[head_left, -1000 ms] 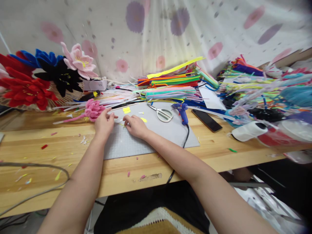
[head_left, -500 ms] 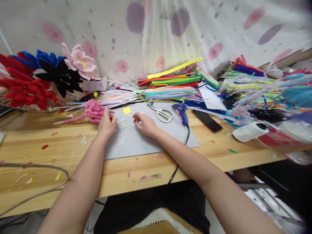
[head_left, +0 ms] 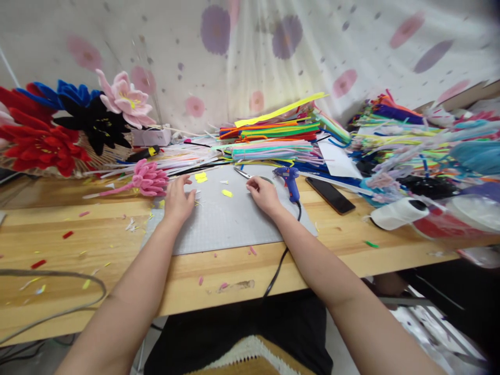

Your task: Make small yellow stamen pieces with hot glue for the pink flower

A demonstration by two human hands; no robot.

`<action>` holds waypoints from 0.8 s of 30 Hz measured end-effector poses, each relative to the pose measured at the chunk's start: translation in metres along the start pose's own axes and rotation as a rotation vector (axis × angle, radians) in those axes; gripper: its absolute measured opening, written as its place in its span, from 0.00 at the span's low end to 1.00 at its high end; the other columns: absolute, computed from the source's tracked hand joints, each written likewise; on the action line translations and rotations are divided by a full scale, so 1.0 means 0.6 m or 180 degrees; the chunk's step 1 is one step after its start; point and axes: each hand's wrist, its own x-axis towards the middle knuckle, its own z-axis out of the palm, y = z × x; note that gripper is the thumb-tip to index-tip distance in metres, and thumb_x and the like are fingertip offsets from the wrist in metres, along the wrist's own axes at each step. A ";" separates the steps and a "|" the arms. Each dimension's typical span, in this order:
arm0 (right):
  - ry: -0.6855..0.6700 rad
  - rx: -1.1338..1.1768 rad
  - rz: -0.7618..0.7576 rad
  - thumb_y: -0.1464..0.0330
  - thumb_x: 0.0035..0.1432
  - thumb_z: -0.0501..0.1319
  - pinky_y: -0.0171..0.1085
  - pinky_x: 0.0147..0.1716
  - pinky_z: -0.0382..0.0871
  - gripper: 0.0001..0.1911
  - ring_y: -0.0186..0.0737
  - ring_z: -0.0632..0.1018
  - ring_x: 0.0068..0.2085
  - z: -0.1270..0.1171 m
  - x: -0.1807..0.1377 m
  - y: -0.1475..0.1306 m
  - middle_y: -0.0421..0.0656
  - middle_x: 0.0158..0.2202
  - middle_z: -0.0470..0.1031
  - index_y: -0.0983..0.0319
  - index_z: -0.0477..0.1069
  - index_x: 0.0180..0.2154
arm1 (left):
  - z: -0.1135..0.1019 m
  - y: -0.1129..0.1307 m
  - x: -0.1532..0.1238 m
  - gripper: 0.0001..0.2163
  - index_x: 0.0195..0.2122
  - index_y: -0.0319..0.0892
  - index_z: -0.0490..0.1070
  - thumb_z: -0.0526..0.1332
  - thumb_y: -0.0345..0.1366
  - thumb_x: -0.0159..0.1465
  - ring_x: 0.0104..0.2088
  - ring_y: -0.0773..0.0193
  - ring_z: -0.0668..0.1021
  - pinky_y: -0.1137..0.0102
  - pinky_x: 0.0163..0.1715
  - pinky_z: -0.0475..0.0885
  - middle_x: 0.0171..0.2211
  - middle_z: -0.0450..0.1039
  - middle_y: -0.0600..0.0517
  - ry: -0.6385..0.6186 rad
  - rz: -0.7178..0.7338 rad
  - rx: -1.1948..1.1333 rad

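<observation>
My left hand (head_left: 178,200) rests at the left side of the grey cutting mat (head_left: 222,229), thumb and fingers apart, holding nothing visible. Beside it lies a pink fuzzy flower (head_left: 148,178) with a stem. My right hand (head_left: 265,195) is over the handles of the scissors (head_left: 242,173), fingers bent and thumb apart; it covers most of the handles, and the scissors lie on the mat. Between the hands are a small yellow piece (head_left: 227,193) and white bits (head_left: 224,182). Another yellow piece (head_left: 200,177) lies farther back.
A blue glue gun (head_left: 289,182) with a black cord stands right of my right hand, near a phone (head_left: 331,195). Bundles of pipe cleaners (head_left: 273,150) line the back. Finished fuzzy flowers (head_left: 47,146) stand at left, a white spool (head_left: 398,213) at right. Scraps dot the table.
My right hand has moved right from the mat's middle to the scissors, uncovering the small yellow piece. My left hand has shifted slightly right and its fingers have spread.
</observation>
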 end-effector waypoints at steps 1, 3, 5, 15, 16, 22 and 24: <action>-0.0047 0.0002 -0.0036 0.71 0.52 0.56 0.36 0.35 0.63 0.06 0.36 0.72 0.33 0.005 -0.001 -0.002 0.41 0.32 0.74 0.60 0.68 0.35 | 0.002 0.003 -0.001 0.16 0.46 0.43 0.62 0.57 0.31 0.55 0.46 0.56 0.69 0.60 0.50 0.61 0.42 0.71 0.47 0.0000 0.0010 0.0023; -0.0194 0.0019 -0.0186 0.72 0.52 0.57 0.36 0.35 0.63 0.09 0.36 0.72 0.34 0.014 -0.004 -0.009 0.40 0.33 0.75 0.60 0.67 0.38 | 0.006 0.009 -0.002 0.16 0.47 0.43 0.63 0.56 0.31 0.56 0.47 0.55 0.69 0.59 0.50 0.61 0.42 0.72 0.48 0.0020 0.0019 0.0065; -0.0339 0.0015 -0.0380 0.72 0.52 0.58 0.36 0.37 0.63 0.12 0.36 0.72 0.36 0.023 -0.007 -0.018 0.40 0.35 0.75 0.60 0.66 0.40 | 0.009 0.016 -0.002 0.17 0.48 0.43 0.63 0.56 0.31 0.56 0.46 0.55 0.70 0.60 0.49 0.61 0.41 0.72 0.48 0.0029 0.0048 0.0105; -0.0605 -0.0246 -0.0322 0.72 0.49 0.61 0.38 0.39 0.61 0.18 0.40 0.72 0.37 0.045 0.017 -0.053 0.40 0.31 0.74 0.61 0.61 0.43 | 0.005 0.016 -0.004 0.15 0.45 0.42 0.65 0.56 0.31 0.55 0.47 0.54 0.70 0.60 0.50 0.61 0.41 0.72 0.48 -0.0031 -0.0036 0.0115; -0.0651 -0.0143 -0.0174 0.73 0.48 0.61 0.37 0.38 0.61 0.19 0.38 0.72 0.36 0.048 0.019 -0.052 0.39 0.29 0.73 0.61 0.61 0.43 | 0.004 0.014 -0.004 0.14 0.44 0.42 0.66 0.56 0.30 0.55 0.47 0.54 0.70 0.60 0.50 0.61 0.41 0.72 0.48 -0.0033 -0.0052 0.0112; -0.0654 0.0553 0.0357 0.74 0.46 0.61 0.32 0.31 0.61 0.20 0.32 0.72 0.29 0.056 0.023 -0.043 0.33 0.26 0.70 0.59 0.59 0.42 | 0.008 0.016 -0.004 0.11 0.40 0.43 0.67 0.55 0.30 0.55 0.46 0.55 0.70 0.60 0.50 0.61 0.41 0.72 0.48 -0.0077 -0.0028 0.0191; -0.0629 0.0668 0.0414 0.73 0.46 0.61 0.32 0.30 0.61 0.19 0.31 0.72 0.29 0.055 0.024 -0.041 0.33 0.26 0.70 0.59 0.59 0.41 | 0.010 0.018 -0.004 0.11 0.40 0.42 0.67 0.55 0.30 0.55 0.46 0.54 0.70 0.60 0.49 0.61 0.41 0.72 0.47 -0.0090 0.0006 0.0207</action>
